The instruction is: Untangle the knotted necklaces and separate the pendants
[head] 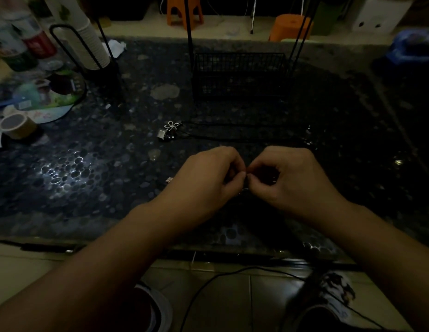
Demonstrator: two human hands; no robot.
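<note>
**Necklaces partly sorted, one knot in hand**

Necklaces were my concern here, and I read the scene left to right. A flower pendant (173,126) and a square pendant (161,133) lay together on the dark surface (93,149), their black cords (232,137) trailing rightward. A small pendant (169,179) sat just beside my left hand (208,178). Both hands met fingertip to fingertip, the right hand (287,178) pinching with the left at something thin; a glint showed below. I judged the work midway: the far pendants looked unseparated, and the pinched knot remained.
</note>
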